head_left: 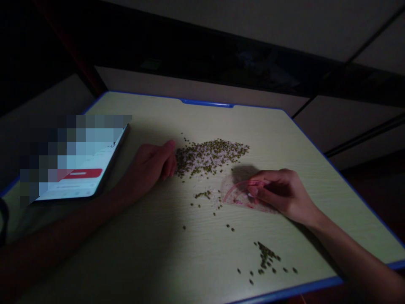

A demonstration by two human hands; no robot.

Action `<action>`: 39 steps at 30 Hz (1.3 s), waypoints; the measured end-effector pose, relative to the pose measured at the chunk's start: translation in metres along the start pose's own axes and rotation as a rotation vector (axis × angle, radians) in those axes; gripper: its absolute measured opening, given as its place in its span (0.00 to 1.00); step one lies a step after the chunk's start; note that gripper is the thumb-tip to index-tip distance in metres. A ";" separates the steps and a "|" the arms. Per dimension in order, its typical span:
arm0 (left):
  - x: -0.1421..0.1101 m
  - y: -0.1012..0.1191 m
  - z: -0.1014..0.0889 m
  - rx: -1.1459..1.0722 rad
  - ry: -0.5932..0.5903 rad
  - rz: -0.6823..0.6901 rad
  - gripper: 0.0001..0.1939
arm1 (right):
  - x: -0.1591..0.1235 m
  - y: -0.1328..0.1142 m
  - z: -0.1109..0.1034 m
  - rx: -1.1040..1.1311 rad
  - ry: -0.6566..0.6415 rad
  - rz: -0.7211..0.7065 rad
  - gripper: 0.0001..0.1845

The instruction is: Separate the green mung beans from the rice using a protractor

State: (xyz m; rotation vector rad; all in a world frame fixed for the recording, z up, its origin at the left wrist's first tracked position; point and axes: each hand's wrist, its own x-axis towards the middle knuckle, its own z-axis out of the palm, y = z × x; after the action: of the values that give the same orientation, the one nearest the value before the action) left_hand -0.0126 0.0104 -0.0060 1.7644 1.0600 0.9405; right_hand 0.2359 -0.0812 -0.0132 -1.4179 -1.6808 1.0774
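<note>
A pile of green mung beans mixed with white rice-like grains [209, 155] lies on the table [142, 253]. At the pile's left edge rests my left hand [156, 160], its fingers curled in and its thumb pointing toward the beans; nothing shows in it. My right hand [281, 192] pinches a clear pinkish protractor [236, 196] between thumb and fingers, low over the table to the right of the pile. Several loose beans and pale grains [205, 195] are scattered just left of the protractor. Nearer to me is a small separate group of green beans [266, 255].
A lit tablet [79, 181], partly blurred out, stands at the left of the table beyond my left forearm. Blue edging [209, 103] runs round the table. Behind it are pale panels [202, 86] and a dark gap. The room is dim.
</note>
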 end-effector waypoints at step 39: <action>0.000 -0.003 0.000 -0.015 -0.005 0.022 0.28 | -0.002 -0.002 0.006 -0.024 -0.086 -0.049 0.09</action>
State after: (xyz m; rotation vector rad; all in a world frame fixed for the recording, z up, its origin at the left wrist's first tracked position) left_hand -0.0136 0.0109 -0.0084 1.7687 1.0299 0.9554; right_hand 0.2298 -0.0846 -0.0143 -1.3554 -1.7849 1.1084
